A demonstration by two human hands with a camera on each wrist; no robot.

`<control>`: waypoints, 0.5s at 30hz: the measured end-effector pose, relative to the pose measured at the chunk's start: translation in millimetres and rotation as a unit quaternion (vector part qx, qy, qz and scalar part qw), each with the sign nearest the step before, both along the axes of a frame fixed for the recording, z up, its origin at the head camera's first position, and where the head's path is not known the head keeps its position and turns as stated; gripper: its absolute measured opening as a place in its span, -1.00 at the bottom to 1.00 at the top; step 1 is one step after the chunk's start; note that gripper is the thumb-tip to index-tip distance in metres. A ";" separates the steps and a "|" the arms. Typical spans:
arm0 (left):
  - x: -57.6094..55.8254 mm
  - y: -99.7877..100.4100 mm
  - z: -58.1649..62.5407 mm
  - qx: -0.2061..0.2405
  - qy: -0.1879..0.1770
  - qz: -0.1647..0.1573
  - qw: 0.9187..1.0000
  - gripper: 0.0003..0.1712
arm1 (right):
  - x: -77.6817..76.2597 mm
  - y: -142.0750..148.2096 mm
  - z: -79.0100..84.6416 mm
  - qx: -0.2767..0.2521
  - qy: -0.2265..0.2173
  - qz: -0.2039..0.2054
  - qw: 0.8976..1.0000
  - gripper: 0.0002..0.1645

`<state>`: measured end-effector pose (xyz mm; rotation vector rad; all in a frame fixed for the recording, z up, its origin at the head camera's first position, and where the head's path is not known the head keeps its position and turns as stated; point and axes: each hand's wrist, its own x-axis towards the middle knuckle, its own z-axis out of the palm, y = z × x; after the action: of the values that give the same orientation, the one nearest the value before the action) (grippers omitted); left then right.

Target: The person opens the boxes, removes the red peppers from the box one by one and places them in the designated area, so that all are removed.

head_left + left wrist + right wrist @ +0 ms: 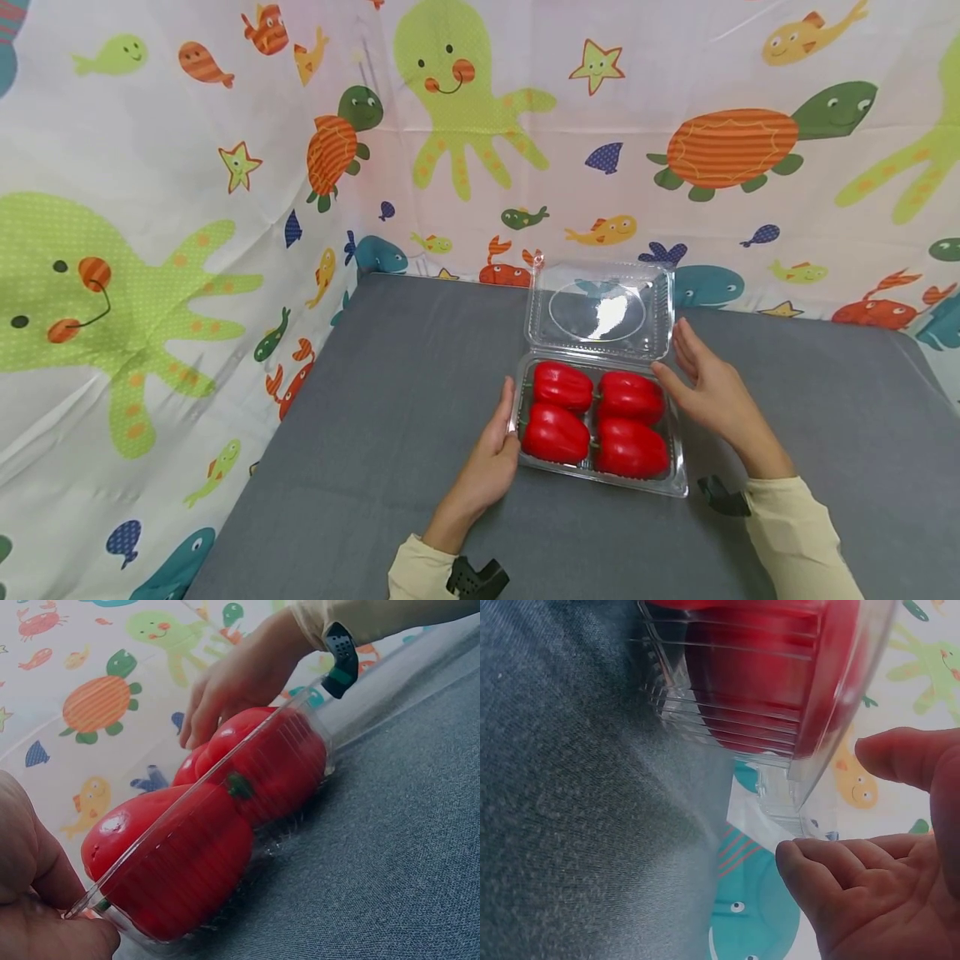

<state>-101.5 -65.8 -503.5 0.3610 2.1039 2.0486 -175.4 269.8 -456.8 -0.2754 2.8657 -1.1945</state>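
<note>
4 red bell peppers [557, 433] sit 2 x 2 in a clear plastic tray [600, 478] on the grey surface [390, 417], its hinged lid [596, 310] tipped up at the far side nr the backdrop [540, 33]. My L hand [487, 462] grips the tray's L rim btwn thumb & fingers; my R hand [708, 387] is open, fingers fairly straight by the lid's R edge, thumb nr the tray's far R corner, can't tell if touching. Pale sleeves [802, 533] on both arms, backdrop printed w/ sea animals, e.g. octopuses & turtles
</note>
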 end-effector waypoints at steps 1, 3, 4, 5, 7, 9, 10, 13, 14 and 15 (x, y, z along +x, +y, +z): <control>-0.4 0.1 -0.1 0.001 0.000 0.000 1.000 -0.13 | -0.6 0.1 -0.2 0.000 -0.001 0.000 1.000 0.21; -1.1 0.3 0.0 0.002 0.001 0.000 1.000 -0.13 | -1.7 0.2 -0.3 0.000 -0.002 0.000 1.000 0.21; -1.4 0.4 0.0 0.002 0.000 0.001 1.000 -0.13 | -2.2 0.4 -0.6 0.001 -0.003 -0.001 1.000 0.21; -1.4 0.5 0.3 0.002 0.000 0.001 1.000 -0.13 | -2.6 0.6 -1.0 0.001 -0.005 0.000 1.000 0.21; -1.2 0.4 0.3 0.002 -0.001 0.002 1.000 -0.12 | -3.0 0.3 -2.0 0.002 -0.012 -0.001 1.000 0.22; -0.6 0.0 0.2 0.002 -0.002 0.001 1.000 -0.13 | -3.1 -0.1 -3.4 0.005 -0.020 -0.003 1.000 0.22; -0.4 -0.1 0.0 0.002 -0.003 0.001 1.000 -0.13 | -3.1 -0.2 -4.3 0.006 -0.024 -0.003 1.000 0.23; 0.0 -0.5 -0.3 -0.001 -0.002 0.000 1.000 -0.13 | -3.2 -0.4 -6.4 0.009 -0.031 -0.003 0.999 0.24; -0.1 -0.5 -0.4 -0.001 -0.001 -0.001 1.000 -0.13 | -3.2 -0.2 -7.0 0.010 -0.031 -0.003 0.999 0.24; -0.1 -0.6 -0.3 -0.002 -0.002 -0.001 1.000 -0.13 | -3.1 0.0 -7.4 0.010 -0.030 -0.002 1.000 0.23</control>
<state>-101.5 -66.4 -503.8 0.3592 2.1037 2.0433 -178.5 269.7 -464.2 -0.2301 2.8265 -1.1545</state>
